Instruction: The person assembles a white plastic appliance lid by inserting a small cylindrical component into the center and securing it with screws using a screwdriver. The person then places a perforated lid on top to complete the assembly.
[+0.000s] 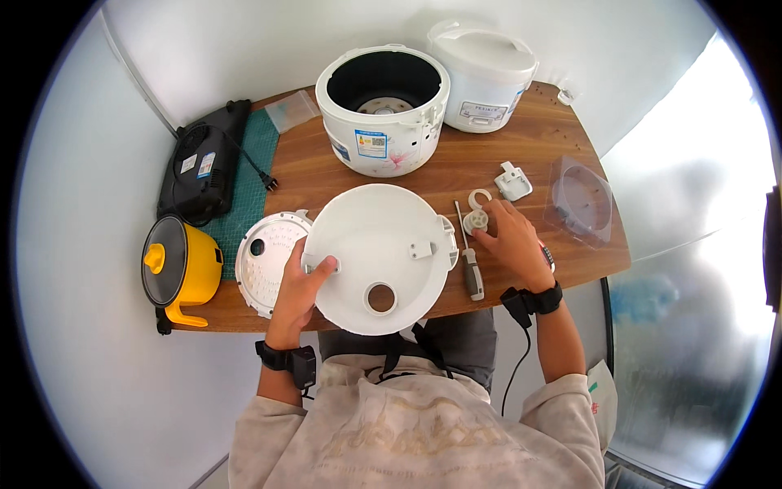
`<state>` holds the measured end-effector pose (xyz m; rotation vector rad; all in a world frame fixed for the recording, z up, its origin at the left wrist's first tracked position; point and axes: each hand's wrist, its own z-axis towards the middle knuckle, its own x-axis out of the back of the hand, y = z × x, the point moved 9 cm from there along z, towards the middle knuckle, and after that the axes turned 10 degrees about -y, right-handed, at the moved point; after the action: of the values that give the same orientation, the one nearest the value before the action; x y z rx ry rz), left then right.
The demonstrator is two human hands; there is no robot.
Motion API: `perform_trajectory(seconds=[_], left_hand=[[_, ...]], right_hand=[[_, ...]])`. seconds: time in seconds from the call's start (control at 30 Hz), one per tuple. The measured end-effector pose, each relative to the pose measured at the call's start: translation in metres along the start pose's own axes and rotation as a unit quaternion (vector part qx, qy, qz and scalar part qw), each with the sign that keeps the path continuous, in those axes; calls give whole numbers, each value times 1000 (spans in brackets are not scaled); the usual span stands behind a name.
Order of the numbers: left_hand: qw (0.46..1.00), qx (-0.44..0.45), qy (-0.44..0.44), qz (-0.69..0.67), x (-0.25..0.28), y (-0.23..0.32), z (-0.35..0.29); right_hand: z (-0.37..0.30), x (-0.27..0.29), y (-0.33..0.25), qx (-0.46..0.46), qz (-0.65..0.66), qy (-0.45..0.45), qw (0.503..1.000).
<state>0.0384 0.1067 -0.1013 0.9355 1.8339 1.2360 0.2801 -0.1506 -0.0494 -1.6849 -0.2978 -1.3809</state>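
Observation:
My left hand [295, 295] grips the left rim of a round white plastic lid shell [366, 236], its thumb over the edge. The shell's hollow inside faces up, with a round hole near its lower side and a hinge piece at the right. At the right, my right hand [518, 241] has thumb and fingertips closed around a small round whitish part [475, 221] at the table surface. Just above it lies a white ring [479, 198]. A screwdriver [472, 275] with a grey handle lies between the shell and this hand.
A perforated white inner lid [265, 277] lies partly behind the shell. Beyond stands an open rice cooker body [383, 145], beside a closed white rice cooker [481, 77]. A yellow pot [195, 262] and black appliance [213, 163] are left; a white bracket [513, 181] and clear plastic tray [580, 202] right.

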Motion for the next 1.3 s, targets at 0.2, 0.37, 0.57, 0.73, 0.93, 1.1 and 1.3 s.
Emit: perform_trajectory(seconds=[0.2,0.37,0.57,0.73,0.93,1.1,1.3], left_hand=[[995,-2,-27,-97,-4,1,-2],[994,-7,-29,-108,-11,14,-10],[990,1,-44,-135,-3,5,-12],[977,9,-88,-194,-10,-1,-13],[979,16,-82,-184,-10,-5,-10],[994,-6,-34,-108,-8,12,-13],[999,-38,-17,-12,-15,15,-1]], right_hand=[[-16,13,-19,-28,146,10,989],[-39,-12,-38,14,341,-61,938],[-41,-23,-29,-12,462,-63,884],[-47,-16,-60,28,512,-69,856],[-45,-12,-56,12,485,-56,873],[-55,1,-45,6,494,-37,869],[-60,9,-52,25,530,-45,846]])
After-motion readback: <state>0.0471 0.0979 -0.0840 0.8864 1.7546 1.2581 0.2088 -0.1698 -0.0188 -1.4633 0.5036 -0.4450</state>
